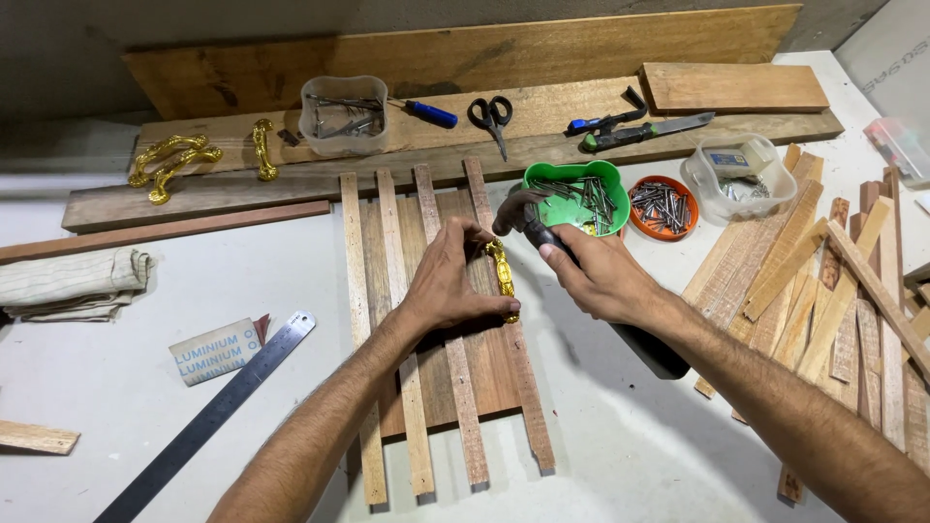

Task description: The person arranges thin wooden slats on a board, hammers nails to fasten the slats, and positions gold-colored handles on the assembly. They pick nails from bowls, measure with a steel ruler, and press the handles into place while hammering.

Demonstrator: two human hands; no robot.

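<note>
Fingers of our left hand pinch a gold-coloured metal handle against the slatted brown wooden panel at frame centre. Our right hand grips a dark-handled hammer just beside it.

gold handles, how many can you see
4: two gold handles crossed far left on the plank, one beside them, one under the left hand.

Under the left hand's fingers a glossy gold metal handle is pressed onto matt, rough-grained wooden slats, while a dull dark metal hammer with a black smooth grip is gripped by the right hand's fingers.
</note>
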